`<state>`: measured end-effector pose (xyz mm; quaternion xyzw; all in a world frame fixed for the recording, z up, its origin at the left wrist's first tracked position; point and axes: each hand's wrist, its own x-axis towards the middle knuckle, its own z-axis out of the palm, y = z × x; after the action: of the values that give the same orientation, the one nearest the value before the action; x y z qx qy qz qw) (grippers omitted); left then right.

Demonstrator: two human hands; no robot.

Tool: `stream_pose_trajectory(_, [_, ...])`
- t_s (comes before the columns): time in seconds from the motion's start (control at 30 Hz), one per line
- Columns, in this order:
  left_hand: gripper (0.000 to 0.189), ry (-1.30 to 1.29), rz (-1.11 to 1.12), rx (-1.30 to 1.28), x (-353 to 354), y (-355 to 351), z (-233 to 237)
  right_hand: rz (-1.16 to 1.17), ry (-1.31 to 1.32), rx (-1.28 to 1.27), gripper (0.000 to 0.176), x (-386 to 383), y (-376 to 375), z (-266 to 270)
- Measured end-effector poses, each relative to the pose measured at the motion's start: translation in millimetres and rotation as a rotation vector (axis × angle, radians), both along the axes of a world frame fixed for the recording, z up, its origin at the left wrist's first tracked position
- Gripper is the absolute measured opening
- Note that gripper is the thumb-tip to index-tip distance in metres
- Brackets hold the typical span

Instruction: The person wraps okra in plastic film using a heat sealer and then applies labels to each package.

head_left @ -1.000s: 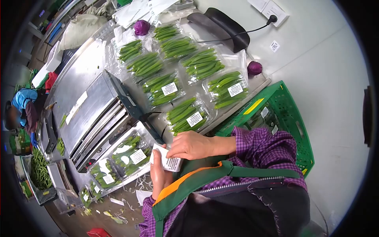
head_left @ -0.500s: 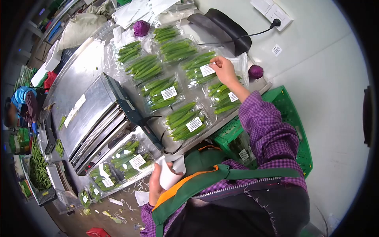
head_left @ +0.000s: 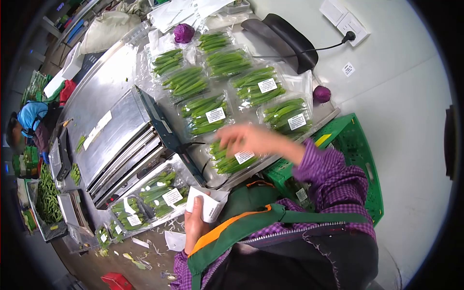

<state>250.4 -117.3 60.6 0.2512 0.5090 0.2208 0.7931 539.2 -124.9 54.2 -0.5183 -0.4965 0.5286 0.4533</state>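
My left hand (head_left: 194,223) is wrapped round a white label roll (head_left: 207,203) near the counter's front edge. Blurred by motion, my right hand (head_left: 246,140) passes over the nearest labelled bag of green pods (head_left: 227,158); its fingers are too smeared to read. Several clear bags of green pods lie in rows on the metal counter. White labels show on the bag at the right (head_left: 285,116), the one above it (head_left: 256,86) and the middle one (head_left: 204,115). The bags farther back, such as this one (head_left: 186,81), show no label.
Two purple cabbages (head_left: 183,33) (head_left: 321,94) sit beyond the bags. A metal machine (head_left: 118,140) stands left, a green crate (head_left: 360,164) right. A black cable runs to a wall socket (head_left: 352,29). At the far left is a person in blue (head_left: 32,116).
My right hand has left the upper bag's label and moved down and left towards the nearest bag. The label roll in my left hand has turned, and the view has shifted slightly.
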Motion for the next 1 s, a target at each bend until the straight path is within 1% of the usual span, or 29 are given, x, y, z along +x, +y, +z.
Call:
stream_pose_trajectory(0.03, [0.031, -0.019, 0.021, -0.006, 2, 3, -2, 0.219, -0.058, 0.118, 0.035, -28, -7, 8])
stream_pose_trajectory(0.07, [0.031, -0.021, 0.022, -0.003, 6, 4, -1, 0.312, 0.001, 0.025, 0.034, -53, -13, 17])
stream_pose_trajectory(0.1, [0.033, -0.063, 0.031, -0.010, 8, 5, 0, 0.363, -0.049, 0.074, 0.031, -69, -16, 14])
stream_pose_trajectory(0.13, [0.034, -0.104, 0.040, -0.015, 9, 5, 1, 0.333, -0.140, 0.164, 0.029, -80, -18, 5])
stream_pose_trajectory(0.2, [0.037, -0.116, 0.062, -0.011, 5, 6, -8, 0.252, -0.194, 0.362, 0.023, -86, -15, -2])
stream_pose_trajectory(0.23, [0.037, -0.120, 0.075, -0.021, 6, 6, -10, 0.259, -0.194, 0.365, 0.023, -87, -16, -2])
stream_pose_trajectory(0.3, [0.040, -0.127, 0.086, -0.030, 5, 5, -11, 0.213, -0.294, 0.449, 0.016, -86, -19, 0])
stream_pose_trajectory(0.4, [0.042, -0.098, 0.128, -0.058, 6, 8, -12, 0.214, -0.323, 0.504, 0.014, -89, -20, -6])
stream_pose_trajectory(0.47, [0.044, -0.061, 0.125, -0.069, 8, 9, -11, 0.237, -0.325, 0.468, 0.012, -86, -18, -9])
stream_pose_trajectory(0.53, [0.045, -0.001, 0.303, -0.025, 7, 12, -17, 0.114, 0.135, 0.226, 0.010, -73, -11, -5])
stream_pose_trajectory(0.57, [0.045, -0.040, 0.304, -0.009, -4, 15, -26, 0.041, 0.288, 0.080, 0.010, -57, -2, -10])
stream_pose_trajectory(0.6, [0.045, 0.024, 0.330, -0.041, -4, 19, -16, -0.077, 0.245, -0.034, 0.009, -29, 12, -8])
stream_pose_trajectory(0.63, [0.044, 0.015, 0.317, -0.074, -1, 19, -2, -0.237, 0.139, -0.099, 0.009, 2, 26, 3])
stream_pose_trajectory(0.67, [0.042, 0.006, 0.304, -0.108, 2, 20, 8, -0.384, 0.196, -0.130, 0.010, 34, 41, -7])
stream_pose_trajectory(0.7, [0.040, -0.002, 0.215, -0.148, -9, 18, 9, -0.506, 0.016, -0.014, 0.011, 67, 58, -20])
stream_pose_trajectory(0.73, [0.040, -0.001, 0.215, -0.149, -15, 11, 6, -0.616, -0.080, -0.101, 0.013, 100, 73, -29])
stream_pose_trajectory(0.8, [0.038, -0.234, -0.013, -0.097, -20, 0, -1, -0.732, -0.302, -0.021, 0.019, 155, 101, -70])
stream_pose_trajectory(0.83, [0.042, -0.203, 0.046, -0.286, -7, -1, 23, -0.728, -0.299, -0.019, 0.019, 172, 113, -80])
stream_pose_trajectory(0.87, [0.047, -0.099, 0.111, -0.420, 12, -1, 55, -0.773, -0.470, -0.048, 0.023, 185, 123, -89])
stream_pose_trajectory(0.9, [0.049, -0.123, 0.165, -0.411, 19, -6, 61, -0.815, -0.642, -0.076, 0.028, 196, 133, -95])
stream_pose_trajectory(0.93, [0.052, -0.145, 0.219, -0.402, 21, -9, 63, -0.810, -0.637, -0.071, 0.028, 203, 142, -102])
stream_pose_trajectory(0.97, [0.052, -0.142, 0.225, -0.397, 17, -10, 63, -0.824, -0.708, -0.081, 0.030, 209, 150, -110])
stream_pose_trajectory(1.0, [0.049, -0.077, -0.026, -0.157, 10, -10, 63, -0.837, -0.780, -0.091, 0.032, 209, 154, -109])
